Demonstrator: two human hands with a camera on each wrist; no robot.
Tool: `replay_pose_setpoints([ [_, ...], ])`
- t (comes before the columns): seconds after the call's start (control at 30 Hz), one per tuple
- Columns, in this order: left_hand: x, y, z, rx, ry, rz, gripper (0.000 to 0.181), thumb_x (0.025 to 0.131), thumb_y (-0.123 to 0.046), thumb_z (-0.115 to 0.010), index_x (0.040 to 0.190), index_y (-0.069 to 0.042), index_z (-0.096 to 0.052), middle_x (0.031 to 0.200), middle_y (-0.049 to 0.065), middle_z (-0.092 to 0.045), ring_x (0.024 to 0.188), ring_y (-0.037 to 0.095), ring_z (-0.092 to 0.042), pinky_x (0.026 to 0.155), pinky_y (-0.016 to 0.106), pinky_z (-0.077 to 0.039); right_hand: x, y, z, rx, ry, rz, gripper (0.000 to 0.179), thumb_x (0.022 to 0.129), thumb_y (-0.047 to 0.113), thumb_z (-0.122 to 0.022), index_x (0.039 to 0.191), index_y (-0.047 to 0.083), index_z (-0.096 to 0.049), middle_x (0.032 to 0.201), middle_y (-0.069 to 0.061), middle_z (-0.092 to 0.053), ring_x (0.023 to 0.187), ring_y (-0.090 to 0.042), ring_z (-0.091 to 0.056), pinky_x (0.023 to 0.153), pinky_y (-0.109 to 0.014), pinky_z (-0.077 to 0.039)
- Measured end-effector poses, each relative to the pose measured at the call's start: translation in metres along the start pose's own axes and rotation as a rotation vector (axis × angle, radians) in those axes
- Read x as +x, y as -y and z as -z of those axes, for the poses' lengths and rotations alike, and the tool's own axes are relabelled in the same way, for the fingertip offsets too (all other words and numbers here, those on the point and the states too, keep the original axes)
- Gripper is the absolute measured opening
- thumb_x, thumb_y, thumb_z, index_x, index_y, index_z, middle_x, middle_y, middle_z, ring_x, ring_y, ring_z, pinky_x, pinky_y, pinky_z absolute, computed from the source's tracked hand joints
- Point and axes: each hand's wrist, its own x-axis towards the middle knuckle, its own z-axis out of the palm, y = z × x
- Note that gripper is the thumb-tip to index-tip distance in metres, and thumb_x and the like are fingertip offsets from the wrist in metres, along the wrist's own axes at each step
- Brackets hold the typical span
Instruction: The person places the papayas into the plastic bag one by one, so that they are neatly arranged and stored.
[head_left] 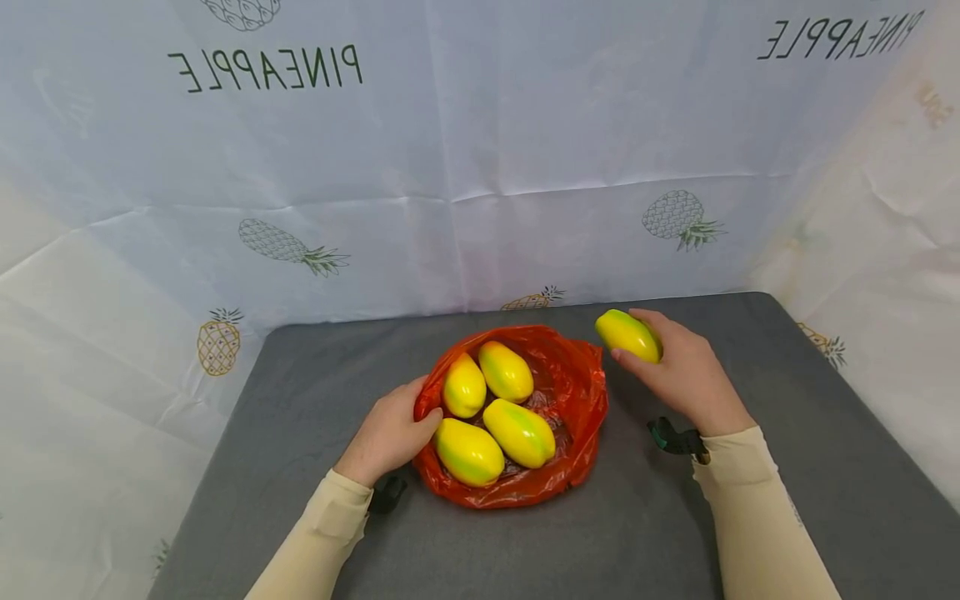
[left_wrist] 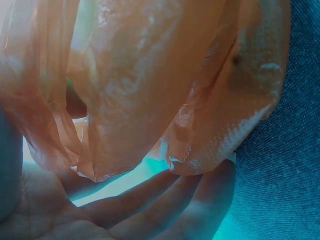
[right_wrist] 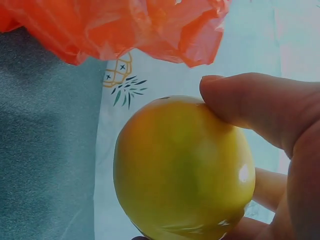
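Observation:
A red plastic bag [head_left: 517,496] stands on the table with its mouth spread wide and its rim rolled outward. Inside lie several glossy yellow mangoes [head_left: 469,452] with greenish patches. My left hand [head_left: 390,429] grips the bag's left rim, thumb over the edge and fingers along the outside. In the left wrist view, the fingers [left_wrist: 150,210] show beneath the translucent bag wall [left_wrist: 135,100]. To the right of the bag, my right hand [head_left: 686,371] holds another mango [head_left: 628,335] between thumb and fingers. Up close, this mango [right_wrist: 182,170] appears end-on, the thumb pressed on its upper side.
A grey cloth-covered table [head_left: 315,375] carries the bag. Behind it hangs a white sheet [head_left: 480,150] printed with pineapples and lettering, which continues along both sides. Dark straps [head_left: 675,437] circle both wrists below beige sleeves [head_left: 757,517].

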Motion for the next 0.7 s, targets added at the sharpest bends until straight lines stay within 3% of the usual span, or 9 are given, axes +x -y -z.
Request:
replay_pose_setpoints([
  [0.7, -0.001, 0.001, -0.001, 0.013, -0.008, 0.004, 0.041, 0.101, -0.028, -0.068, 0.141, -0.017, -0.066, 0.116, 0.002, -0.075, 0.091, 0.018, -0.066, 0.085, 0.039, -0.060, -0.016, 0.026, 0.013, 0.010, -0.033, 0.053, 0.075, 0.102, 0.055, -0.068, 0.163, 0.016, -0.047, 0.146, -0.019, -0.063, 0.109, -0.035, -0.063, 0.084, -0.051, -0.054],
])
